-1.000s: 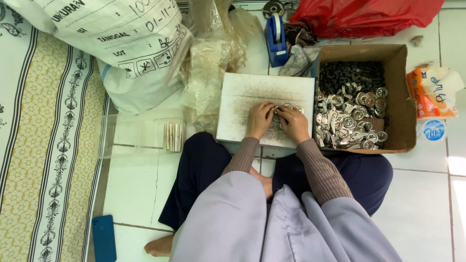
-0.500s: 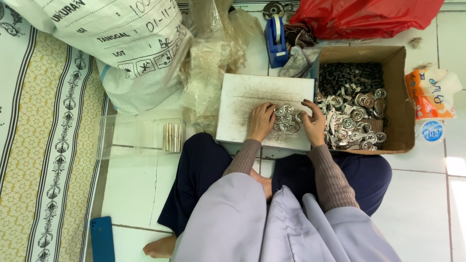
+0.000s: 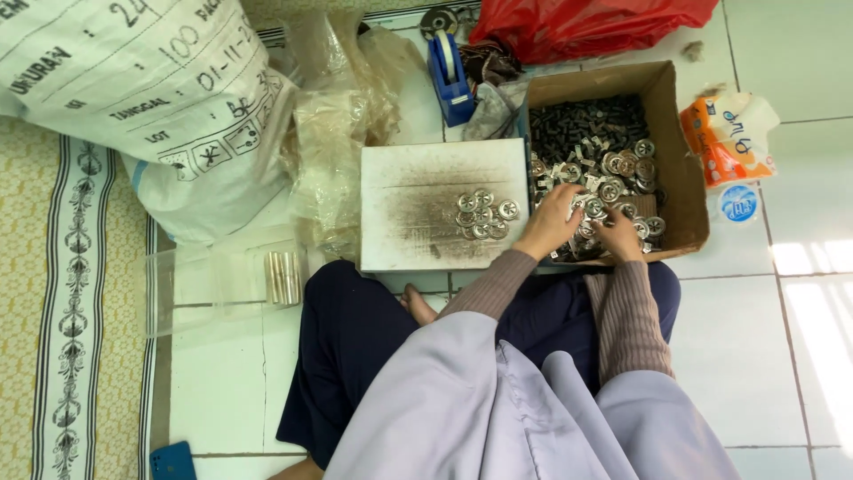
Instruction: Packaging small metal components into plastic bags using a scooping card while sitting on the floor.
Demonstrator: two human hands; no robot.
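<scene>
Both hands are reaching into the cardboard box on the tiled floor. The left hand is lying with fingers curled over the round metal pieces at the box's near left corner, and the right hand is resting on the same heap just beside it; whether either is gripping anything, I cannot tell. A small pile of metal pieces is sitting on the white board left of the box.

I sit on the tiled floor. On it: cardboard box, white board, sack, tape dispenser, patterned mat.
</scene>
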